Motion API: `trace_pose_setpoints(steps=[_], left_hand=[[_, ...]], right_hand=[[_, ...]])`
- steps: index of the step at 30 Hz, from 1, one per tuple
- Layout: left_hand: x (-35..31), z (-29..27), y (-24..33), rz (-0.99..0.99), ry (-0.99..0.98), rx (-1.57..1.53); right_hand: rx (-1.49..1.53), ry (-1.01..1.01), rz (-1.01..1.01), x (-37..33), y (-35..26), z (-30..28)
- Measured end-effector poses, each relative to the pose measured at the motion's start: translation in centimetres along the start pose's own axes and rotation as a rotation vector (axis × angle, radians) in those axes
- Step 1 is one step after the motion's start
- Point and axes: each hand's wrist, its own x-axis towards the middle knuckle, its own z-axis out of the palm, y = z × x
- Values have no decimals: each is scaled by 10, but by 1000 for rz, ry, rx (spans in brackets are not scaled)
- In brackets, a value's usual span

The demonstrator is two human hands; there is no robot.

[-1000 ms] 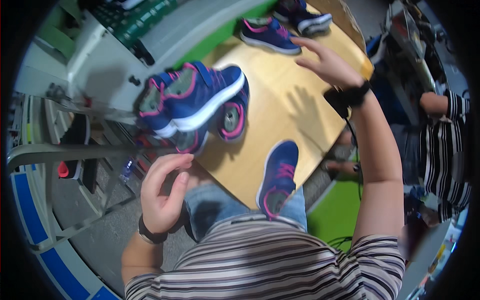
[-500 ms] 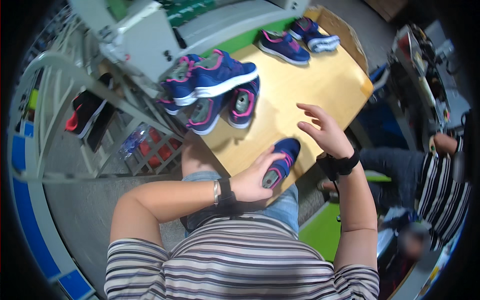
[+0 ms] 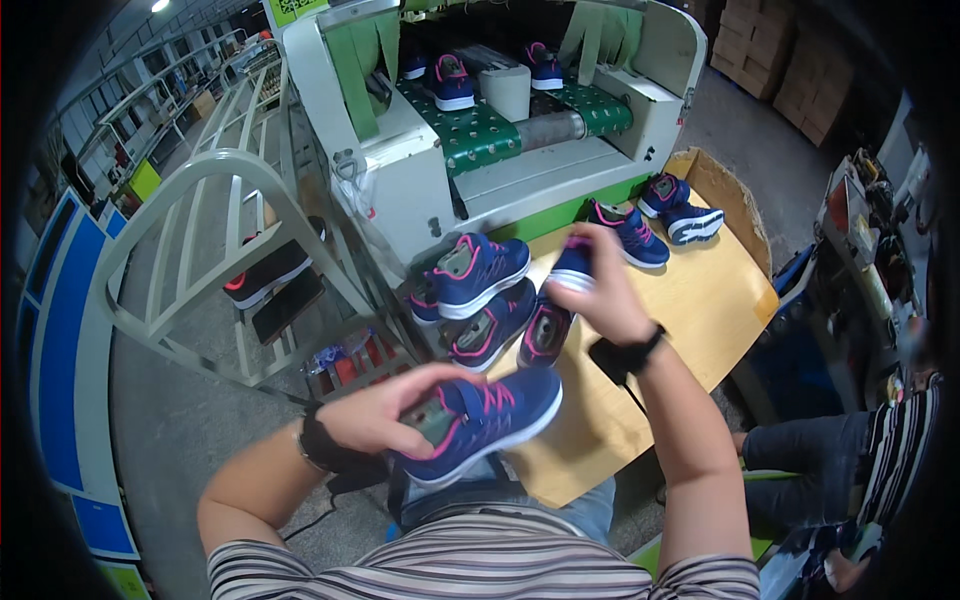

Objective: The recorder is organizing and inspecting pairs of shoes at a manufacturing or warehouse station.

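My left hand (image 3: 385,410) is closed round the heel of a navy sneaker (image 3: 515,405) with pink laces and a white sole. This sneaker is raised over the table's near left edge, its toe to the right. Farther off, my right hand (image 3: 608,290) grips another navy sneaker (image 3: 572,262), partly covered by the fingers, beside a pile. In that pile, one sneaker (image 3: 490,272) rests on top of another sneaker (image 3: 505,322), and a sneaker (image 3: 547,332) with pink lining stands to their right. Grey-green filling shows inside several of them.
Beyond the wooden tabletop (image 3: 690,320), more sneakers (image 3: 640,240) sit at the back right. A machine with a green belt (image 3: 475,145) carries shoes behind it. On the left stands a grey metal rack (image 3: 160,300). Another person (image 3: 830,450) sits at the right.
My left hand has lifted its sneaker off the tabletop and moved left. My right hand, empty before, now grips a sneaker by the pile. The view has tilted up, showing the machine.
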Motion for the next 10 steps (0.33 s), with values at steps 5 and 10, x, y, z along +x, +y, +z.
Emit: trace_pose_setpoints(steps=[5,10], left_hand=[[71,-14,91,273,354,-110],[230,-78,123,474,1234,458]], right_hand=[[-30,180,-46,-116,41,-64],[-2,272,527,-215,71,-41]])
